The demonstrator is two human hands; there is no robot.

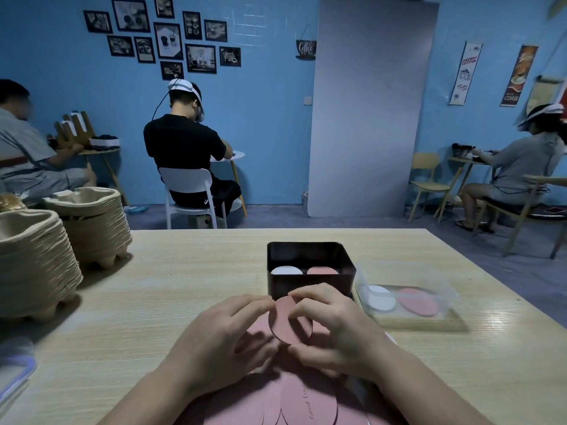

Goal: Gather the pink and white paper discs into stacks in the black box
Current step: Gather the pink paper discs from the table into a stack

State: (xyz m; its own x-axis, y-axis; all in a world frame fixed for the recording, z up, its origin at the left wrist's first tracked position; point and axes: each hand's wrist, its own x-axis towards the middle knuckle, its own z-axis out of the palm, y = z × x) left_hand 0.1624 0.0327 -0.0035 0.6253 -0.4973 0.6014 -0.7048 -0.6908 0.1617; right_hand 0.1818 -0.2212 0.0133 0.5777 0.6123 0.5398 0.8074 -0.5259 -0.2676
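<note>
The pink disc (283, 326) I hold is thin matt paper, like the loose pink discs (306, 394) spread near me. The table (184, 286) is pale wood grain, smooth with a faint sheen. The black box (306, 279) looks smooth and slightly glossy; metal or plastic, I cannot tell. On the right, the clear tub (429, 277) is shiny plastic. Far left, the stacked trays (95, 225) are rough matt pulp.
</note>
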